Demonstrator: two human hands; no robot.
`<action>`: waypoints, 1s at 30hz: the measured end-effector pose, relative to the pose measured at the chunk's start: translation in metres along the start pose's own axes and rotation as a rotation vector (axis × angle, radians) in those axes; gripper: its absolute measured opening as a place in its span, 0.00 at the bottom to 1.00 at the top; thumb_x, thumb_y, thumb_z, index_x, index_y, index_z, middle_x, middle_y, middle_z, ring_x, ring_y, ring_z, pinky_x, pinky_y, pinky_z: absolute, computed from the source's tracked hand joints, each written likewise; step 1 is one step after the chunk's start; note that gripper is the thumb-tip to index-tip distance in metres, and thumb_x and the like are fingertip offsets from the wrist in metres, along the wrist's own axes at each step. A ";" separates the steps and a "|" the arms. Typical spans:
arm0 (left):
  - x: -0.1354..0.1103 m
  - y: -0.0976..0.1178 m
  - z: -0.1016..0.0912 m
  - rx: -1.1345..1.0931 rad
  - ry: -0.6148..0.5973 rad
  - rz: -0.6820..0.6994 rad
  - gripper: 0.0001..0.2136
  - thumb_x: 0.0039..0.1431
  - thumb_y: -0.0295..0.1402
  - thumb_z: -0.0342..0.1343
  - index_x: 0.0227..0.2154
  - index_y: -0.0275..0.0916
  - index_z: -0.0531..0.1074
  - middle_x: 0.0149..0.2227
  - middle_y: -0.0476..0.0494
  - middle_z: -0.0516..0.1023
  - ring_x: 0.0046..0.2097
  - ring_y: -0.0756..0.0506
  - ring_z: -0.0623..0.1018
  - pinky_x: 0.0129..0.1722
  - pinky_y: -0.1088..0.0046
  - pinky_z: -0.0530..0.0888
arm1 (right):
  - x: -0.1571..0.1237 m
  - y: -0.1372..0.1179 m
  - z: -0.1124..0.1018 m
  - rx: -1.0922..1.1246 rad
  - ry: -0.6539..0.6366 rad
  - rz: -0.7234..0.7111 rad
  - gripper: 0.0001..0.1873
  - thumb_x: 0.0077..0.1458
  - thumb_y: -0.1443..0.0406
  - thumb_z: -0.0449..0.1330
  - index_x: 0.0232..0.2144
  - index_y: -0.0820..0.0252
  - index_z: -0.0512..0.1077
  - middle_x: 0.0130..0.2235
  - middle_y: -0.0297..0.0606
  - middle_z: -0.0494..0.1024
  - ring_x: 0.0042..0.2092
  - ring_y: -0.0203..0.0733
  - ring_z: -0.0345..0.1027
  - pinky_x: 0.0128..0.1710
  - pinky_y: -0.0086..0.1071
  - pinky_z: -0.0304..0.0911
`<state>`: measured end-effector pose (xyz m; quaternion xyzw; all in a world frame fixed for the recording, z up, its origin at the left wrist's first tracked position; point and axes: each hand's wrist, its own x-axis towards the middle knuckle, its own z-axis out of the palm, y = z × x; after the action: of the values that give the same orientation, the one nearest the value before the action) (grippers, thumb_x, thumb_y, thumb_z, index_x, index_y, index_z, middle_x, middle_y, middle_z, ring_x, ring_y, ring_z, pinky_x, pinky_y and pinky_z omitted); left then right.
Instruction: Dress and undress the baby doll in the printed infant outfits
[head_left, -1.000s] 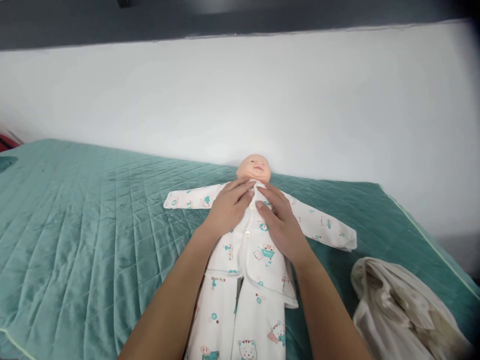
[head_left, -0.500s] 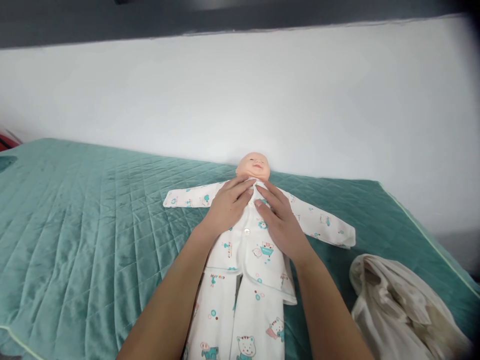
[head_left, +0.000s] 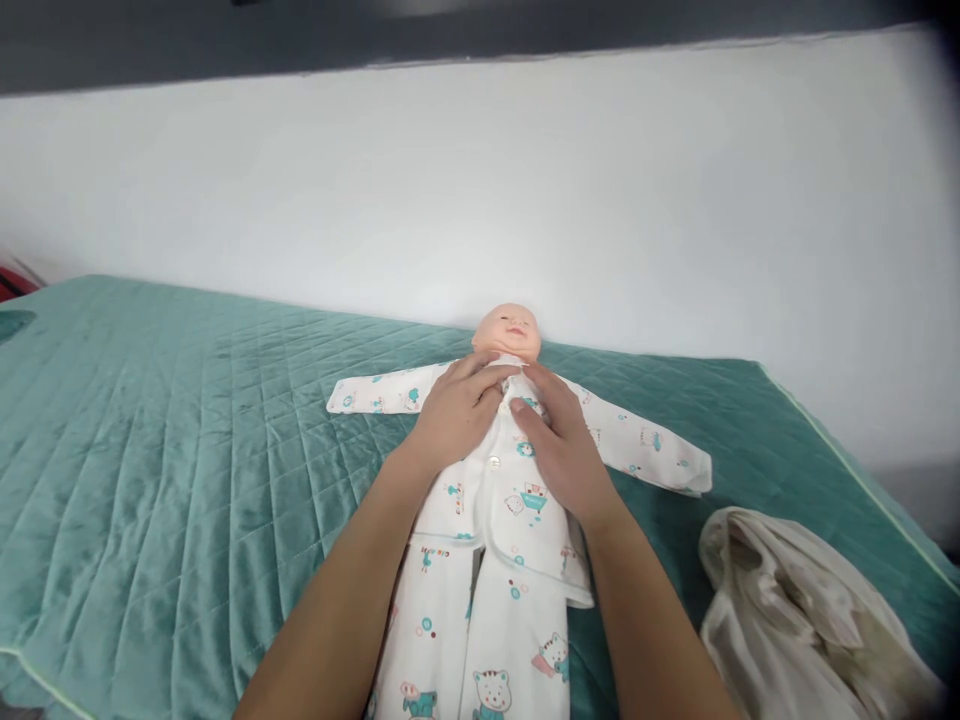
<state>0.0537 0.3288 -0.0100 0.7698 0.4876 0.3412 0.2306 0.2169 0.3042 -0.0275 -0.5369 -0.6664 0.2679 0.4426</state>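
A baby doll [head_left: 508, 330] lies on its back, its bald head toward the wall. It wears a white baby jacket [head_left: 540, 505] printed with small animals, and matching trousers [head_left: 517, 625] reach toward me. My left hand [head_left: 463, 408] is at the collar, its fingers closed on the jacket's front edge by the neck. Opposite it, my right hand [head_left: 556, 425] grips the other front edge, thumb and forefinger bent at the cloth. The fingertips partly hide the top fastening. Lower down, a pale button [head_left: 494, 462] shows on the jacket front. Both sleeves are spread out sideways.
A green quilted bedspread [head_left: 187, 450] lies under everything. At the lower right sits a crumpled whitish cloth or bag [head_left: 802, 610]. A white wall [head_left: 480, 190] rises right behind the doll's head, with a dark band [head_left: 450, 35] above it.
My right fingers have drawn closer together at the collar, and my left fingers have shifted slightly toward them. The doll and its clothes lie in the same place.
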 end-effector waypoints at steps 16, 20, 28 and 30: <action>-0.014 0.002 -0.002 -0.387 0.199 -0.080 0.05 0.64 0.32 0.56 0.34 0.42 0.76 0.57 0.45 0.76 0.59 0.43 0.75 0.61 0.61 0.70 | -0.009 -0.012 0.001 0.299 0.165 0.044 0.08 0.58 0.60 0.62 0.41 0.52 0.75 0.58 0.37 0.75 0.61 0.49 0.67 0.60 0.47 0.62; -0.030 0.002 -0.003 -0.438 0.168 -0.091 0.07 0.65 0.34 0.57 0.41 0.44 0.79 0.60 0.45 0.74 0.62 0.43 0.72 0.62 0.62 0.69 | -0.019 -0.017 0.002 0.227 0.139 0.003 0.06 0.59 0.60 0.62 0.39 0.51 0.77 0.58 0.37 0.76 0.60 0.51 0.67 0.59 0.48 0.63; -0.033 -0.003 -0.003 -0.395 0.117 -0.034 0.10 0.66 0.37 0.57 0.47 0.46 0.80 0.63 0.46 0.72 0.67 0.43 0.67 0.69 0.60 0.63 | -0.039 -0.017 0.002 0.182 0.142 0.014 0.10 0.61 0.59 0.60 0.43 0.48 0.79 0.62 0.36 0.72 0.56 0.50 0.70 0.49 0.46 0.68; -0.030 -0.002 -0.004 -0.396 0.095 -0.027 0.10 0.65 0.36 0.58 0.47 0.46 0.80 0.63 0.46 0.72 0.67 0.43 0.66 0.68 0.60 0.64 | -0.039 -0.017 0.002 0.181 0.147 -0.012 0.10 0.62 0.60 0.59 0.42 0.48 0.80 0.62 0.37 0.73 0.59 0.51 0.68 0.55 0.48 0.66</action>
<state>0.0401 0.3023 -0.0180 0.6857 0.4317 0.4632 0.3589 0.2080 0.2627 -0.0264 -0.5088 -0.6085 0.2840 0.5386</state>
